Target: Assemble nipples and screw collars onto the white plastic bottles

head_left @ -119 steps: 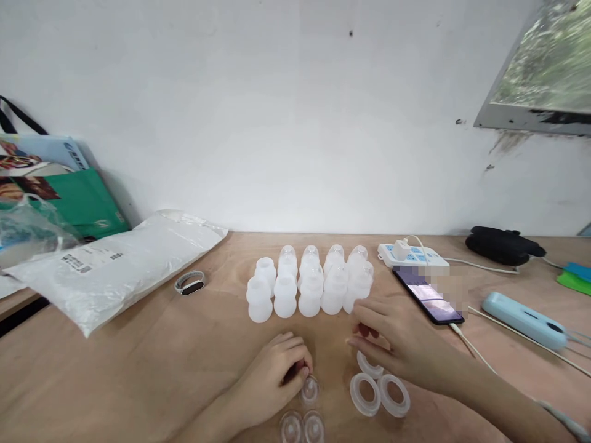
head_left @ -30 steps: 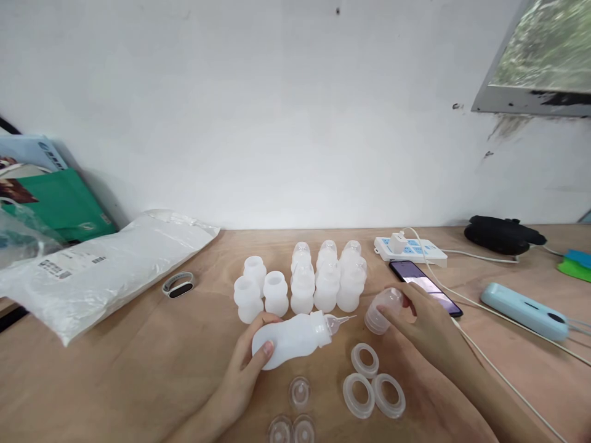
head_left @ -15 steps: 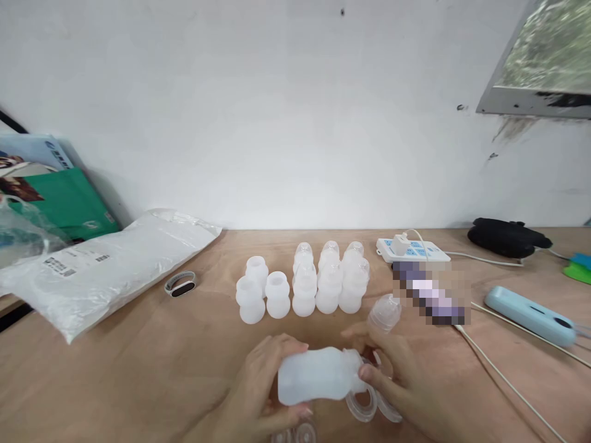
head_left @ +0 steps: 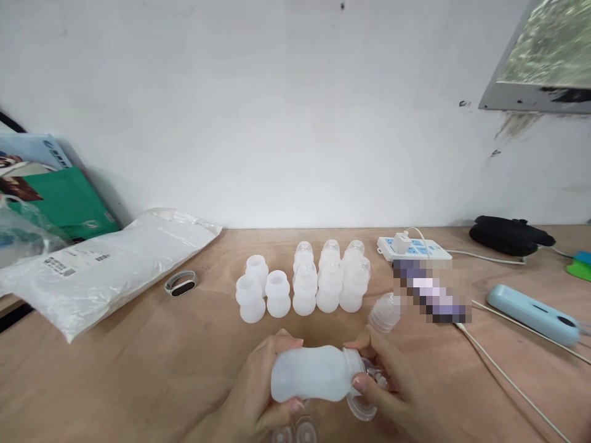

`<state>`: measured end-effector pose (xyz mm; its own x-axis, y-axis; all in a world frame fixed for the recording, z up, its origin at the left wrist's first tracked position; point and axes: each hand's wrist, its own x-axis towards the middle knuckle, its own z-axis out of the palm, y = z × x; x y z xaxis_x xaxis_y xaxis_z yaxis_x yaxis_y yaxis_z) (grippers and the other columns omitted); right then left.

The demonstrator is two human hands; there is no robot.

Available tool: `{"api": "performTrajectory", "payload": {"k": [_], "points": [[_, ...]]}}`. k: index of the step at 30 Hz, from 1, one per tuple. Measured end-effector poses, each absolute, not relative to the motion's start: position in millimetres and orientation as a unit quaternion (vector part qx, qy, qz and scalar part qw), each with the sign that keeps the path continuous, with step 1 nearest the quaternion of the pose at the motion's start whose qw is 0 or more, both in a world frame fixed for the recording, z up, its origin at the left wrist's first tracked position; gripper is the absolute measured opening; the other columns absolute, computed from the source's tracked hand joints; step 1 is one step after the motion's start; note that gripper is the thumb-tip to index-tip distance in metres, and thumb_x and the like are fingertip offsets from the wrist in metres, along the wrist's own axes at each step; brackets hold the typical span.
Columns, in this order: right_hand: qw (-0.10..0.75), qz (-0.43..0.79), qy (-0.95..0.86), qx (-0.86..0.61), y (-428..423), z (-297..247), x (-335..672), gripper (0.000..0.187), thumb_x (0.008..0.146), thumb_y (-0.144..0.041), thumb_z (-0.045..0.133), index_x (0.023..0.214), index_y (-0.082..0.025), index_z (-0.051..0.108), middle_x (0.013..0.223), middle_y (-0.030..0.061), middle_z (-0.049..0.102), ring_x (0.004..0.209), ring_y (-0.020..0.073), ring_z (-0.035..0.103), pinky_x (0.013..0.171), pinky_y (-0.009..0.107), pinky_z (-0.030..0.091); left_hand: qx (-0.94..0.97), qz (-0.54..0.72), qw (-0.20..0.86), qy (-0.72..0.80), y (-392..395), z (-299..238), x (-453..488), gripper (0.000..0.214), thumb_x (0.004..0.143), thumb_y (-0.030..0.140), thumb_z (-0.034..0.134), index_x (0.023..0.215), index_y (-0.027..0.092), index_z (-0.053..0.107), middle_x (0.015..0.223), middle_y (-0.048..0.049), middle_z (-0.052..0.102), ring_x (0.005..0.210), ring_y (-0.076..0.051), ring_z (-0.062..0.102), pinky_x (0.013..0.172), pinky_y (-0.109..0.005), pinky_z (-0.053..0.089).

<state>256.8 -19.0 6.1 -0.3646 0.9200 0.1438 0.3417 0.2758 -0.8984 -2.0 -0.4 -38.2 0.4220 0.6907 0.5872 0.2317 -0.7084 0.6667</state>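
"Where is the bottle now?"

"It is held sideways over the near part of the wooden table, with its neck pointing to the right."

"And how do the hands hold it?"

"The left hand grips the wide body, with the thumb below and the fingers above. The right hand is closed around the collar at the neck, pinching it between thumb and fingers. The clear tip beyond the collar is partly hidden by these fingers."

"What is near them?"

"Just below the neck lies a loose ring, partly covered. At the bottom edge are two clear nipples. Behind the right hand, a clear cap rests on the table."

"And farther back?"

"Three open bottles stand upright on the left side. Beside them, to the right, stand six bottles with clear domed tops, in two rows."
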Motion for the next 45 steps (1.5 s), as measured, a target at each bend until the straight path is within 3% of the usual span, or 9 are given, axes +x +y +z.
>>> {"api": "performTrajectory", "payload": {"k": [10,14,18,21,26,30,36,41,45], "points": [[0.388,0.105,-0.864,-0.302,-20.2,2.8,253.6,0.024,0.095,-0.02,0.058,0.116,-0.029,0.05,0.114,0.0071,0.065,0.087,0.0179,0.07,0.077,0.029,0.06,0.65,0.442,0.473,0.399,-7.3,-36.2,-2.1,0.05,0.098,0.066,0.038,0.109,0.022,0.056,0.09,-0.0047,0.062,0.076,-0.023,0.058,0.067,-0.03,0.047],[0.409,0.121,-0.842,-0.329,-18.5,11.4,253.5,0.046,0.097,-0.046,0.058,0.136,-0.027,0.041,0.11,0.0079,0.07,0.094,0.0226,0.072,0.078,0.03,0.061,0.684,0.459,0.425,0.376,-4.8,-38.7,-1.8,0.044,0.097,0.061,0.045,0.116,0.023,0.056,0.091,-0.0029,0.063,0.074,-0.021,0.058,0.065,-0.028,0.046],[0.389,0.129,-0.832,-0.374,-18.5,11.7,253.9,0.033,0.098,-0.025,0.058,0.129,-0.031,0.049,0.111,0.0026,0.072,0.096,0.0179,0.072,0.082,0.025,0.06,0.696,0.465,0.391,0.382,-2.8,-40.0,-1.9,0.04,0.098,0.058,0.047,0.119,0.025,0.055,0.089,-0.0016,0.064,0.074,-0.021,0.058,0.065,-0.027,0.046],[0.427,0.099,-0.82,-0.367,-18.5,7.4,253.4,0.051,0.093,-0.033,0.064,0.14,-0.028,0.045,0.135,0.0096,0.062,0.12,0.0259,0.064,0.097,0.036,0.056,0.688,0.467,0.377,0.407,-3.4,-40.5,-2.6,0.039,0.099,0.057,0.046,0.119,0.024,0.056,0.092,-0.0027,0.064,0.078,-0.022,0.059,0.067,-0.028,0.046],[0.392,0.156,-0.814,-0.399,-18.8,9.9,255.2,0.036,0.094,-0.026,0.064,0.128,-0.032,0.054,0.108,0.0018,0.073,0.094,0.0195,0.073,0.082,0.029,0.061,0.72,0.448,0.361,0.389,-5.3,-44.5,-4.3,0.04,0.094,0.057,0.053,0.119,0.025,0.054,0.088,-0.0011,0.063,0.069,-0.019,0.056,0.06,-0.026,0.042],[0.413,0.137,-0.812,-0.388,-17.7,11.1,257.4,0.053,0.09,-0.032,0.068,0.139,-0.029,0.049,0.132,0.0086,0.067,0.118,0.0269,0.066,0.091,0.036,0.06,0.706,0.451,0.365,0.406,-5.4,-47.2,-5.1,0.042,0.092,0.057,0.056,0.119,0.025,0.054,0.09,-0.002,0.062,0.072,-0.02,0.056,0.061,-0.027,0.043],[0.378,0.205,-0.796,-0.425,-19.6,10.8,257.6,0.022,0.096,-0.031,0.058,0.115,-0.027,0.067,0.104,0.0043,0.078,0.09,0.022,0.076,0.076,0.031,0.063,0.726,0.461,0.397,0.321,-6.2,-38.9,0.8,0.039,0.085,0.045,0.069,0.113,0.027,0.05,0.099,-0.0026,0.059,0.077,-0.019,0.058,0.063,-0.025,0.046],[0.407,0.186,-0.817,-0.363,-17.4,25.3,256.1,0.029,0.093,-0.023,0.063,0.122,-0.029,0.062,0.112,0.0046,0.075,0.098,0.0207,0.074,0.084,0.03,0.063,0.722,0.472,0.401,0.309,-6.2,-30.8,6.1,0.038,0.082,0.037,0.073,0.109,0.026,0.05,0.1,-0.0035,0.059,0.087,-0.022,0.06,0.071,-0.029,0.048],[0.405,0.134,-0.851,-0.305,-16.1,33.7,258.5,0.037,0.09,-0.007,0.055,0.118,-0.029,0.062,0.122,0.0065,0.071,0.106,0.0214,0.072,0.087,0.031,0.062,0.683,0.46,0.459,0.332,-5.1,-29.8,3.7,0.039,0.085,0.051,0.07,0.105,0.023,0.053,0.095,-0.003,0.057,0.079,-0.019,0.057,0.064,-0.027,0.046]]}}
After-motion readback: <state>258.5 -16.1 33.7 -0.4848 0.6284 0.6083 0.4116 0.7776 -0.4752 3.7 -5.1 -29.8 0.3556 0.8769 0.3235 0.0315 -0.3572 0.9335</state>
